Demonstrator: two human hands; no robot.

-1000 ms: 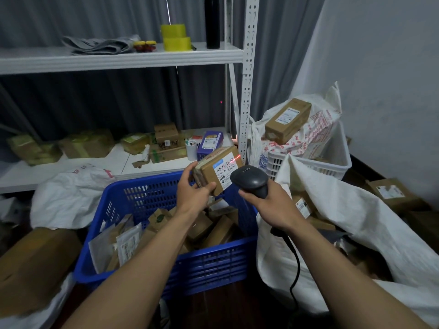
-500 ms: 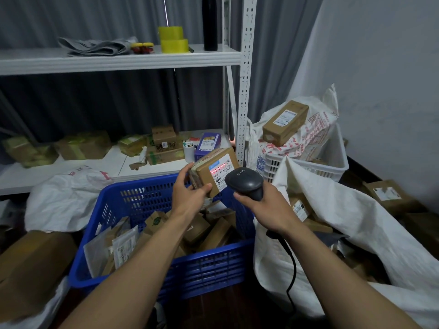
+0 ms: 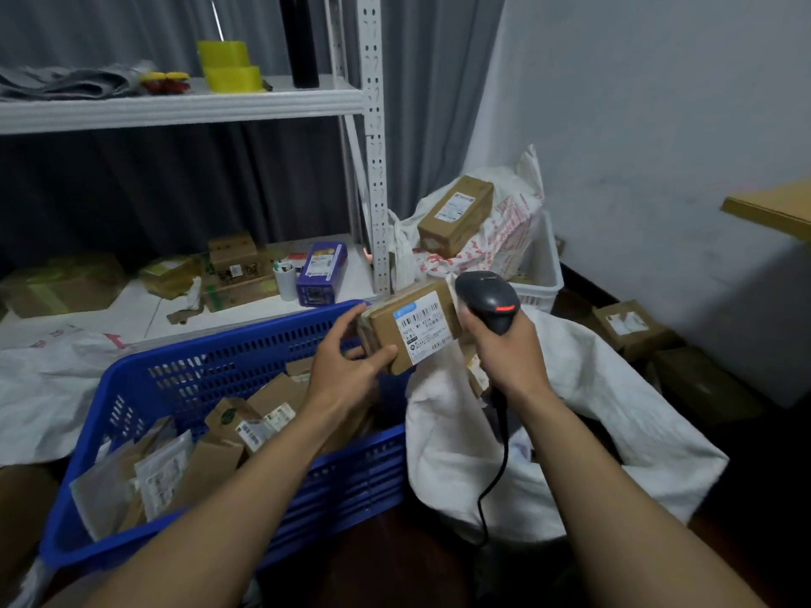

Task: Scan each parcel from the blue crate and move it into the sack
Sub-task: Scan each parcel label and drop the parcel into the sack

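The left hand (image 3: 346, 375) pinches the parcel (image 3: 408, 329) over the blue crate's (image 3: 219, 344) far right corner, label turned toward the scanner (image 3: 487, 298) that the right hand (image 3: 511, 357) grips with curled fingers above the sack (image 3: 605, 388), presumably so the barcode reads.

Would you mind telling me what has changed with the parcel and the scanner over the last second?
The left hand has carried the parcel rightward, past the blue crate's far corner toward the sack. The red scan line on its label is gone. The left hand still grips the parcel, and the right hand still holds the scanner beside it.
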